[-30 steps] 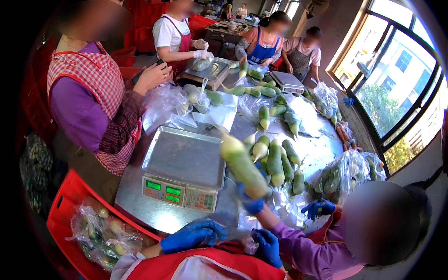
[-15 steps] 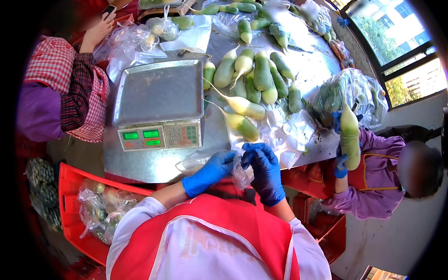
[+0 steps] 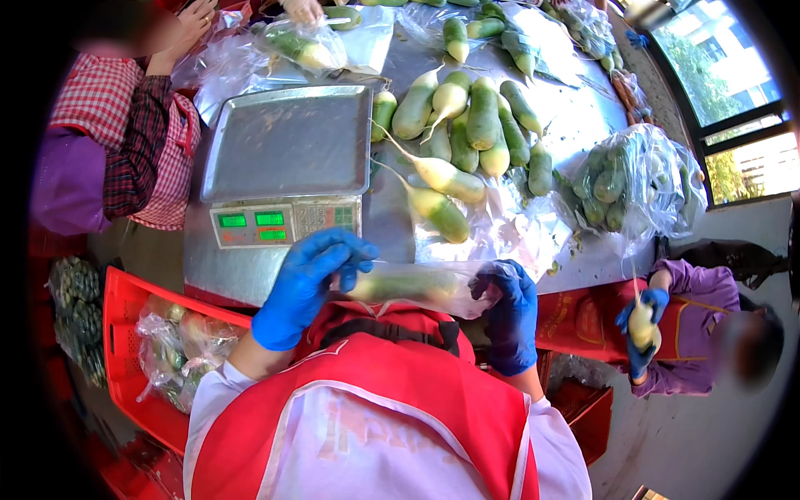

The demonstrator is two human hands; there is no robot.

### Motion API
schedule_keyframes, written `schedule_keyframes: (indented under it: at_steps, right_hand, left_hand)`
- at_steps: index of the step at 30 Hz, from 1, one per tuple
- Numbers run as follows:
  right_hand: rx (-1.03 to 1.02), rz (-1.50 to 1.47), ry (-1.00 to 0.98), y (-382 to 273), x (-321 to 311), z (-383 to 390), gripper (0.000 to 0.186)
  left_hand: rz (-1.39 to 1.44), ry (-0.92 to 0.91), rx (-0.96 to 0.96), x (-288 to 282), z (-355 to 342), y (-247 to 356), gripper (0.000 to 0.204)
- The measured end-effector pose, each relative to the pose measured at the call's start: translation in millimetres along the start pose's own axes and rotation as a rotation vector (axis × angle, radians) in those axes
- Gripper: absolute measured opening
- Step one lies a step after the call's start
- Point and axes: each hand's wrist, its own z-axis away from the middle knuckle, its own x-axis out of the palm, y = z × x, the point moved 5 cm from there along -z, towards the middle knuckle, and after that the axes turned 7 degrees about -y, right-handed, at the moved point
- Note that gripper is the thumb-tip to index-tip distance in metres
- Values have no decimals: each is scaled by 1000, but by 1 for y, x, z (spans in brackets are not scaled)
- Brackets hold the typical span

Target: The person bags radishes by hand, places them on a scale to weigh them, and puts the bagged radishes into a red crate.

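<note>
A clear plastic bag (image 3: pixel 467 279) with a green radish (image 3: pixel 400 287) inside lies level across my chest, just off the near table edge. My left hand (image 3: pixel 304 283), in a blue glove, has its fingers curled at the bag's left end. Around the right end, the fingers of my blue-gloved right hand (image 3: pixel 510 317) are closed on the plastic. Beyond my hands, a pile of green and white radishes (image 3: pixel 483 117) lies on the metal table (image 3: pixel 387 225). A digital scale (image 3: pixel 287 142) with a bare steel tray stands left of the pile.
A large bag of radishes (image 3: pixel 621 187) sits at the table's right. There a co-worker's gloved hands hold a radish (image 3: pixel 642 325). Another person's hand (image 3: pixel 302 10) is at a bagged radish (image 3: pixel 300 46) behind the scale. A red crate (image 3: pixel 125 358) holds bagged vegetables at lower left.
My hands have moved apart from a bunched bit of plastic, and the bagged radish now shows between them. The co-worker's radish has come down. A hand with a bagged radish appears behind the scale.
</note>
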Motion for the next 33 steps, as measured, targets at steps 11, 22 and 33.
schedule_keyframes:
  at_steps: [11,22,33]
  right_hand:
    - [84,325,174,-10,-38,23,23]
    - [-236,731,-27,-34,-32,17,22]
    - [144,-194,174,-13,-13,12,36]
  left_hand:
    - [107,56,109,-14,72,9,35]
    - [120,81,138,-12,79,4,39]
    - [121,16,76,-6,68,2,40]
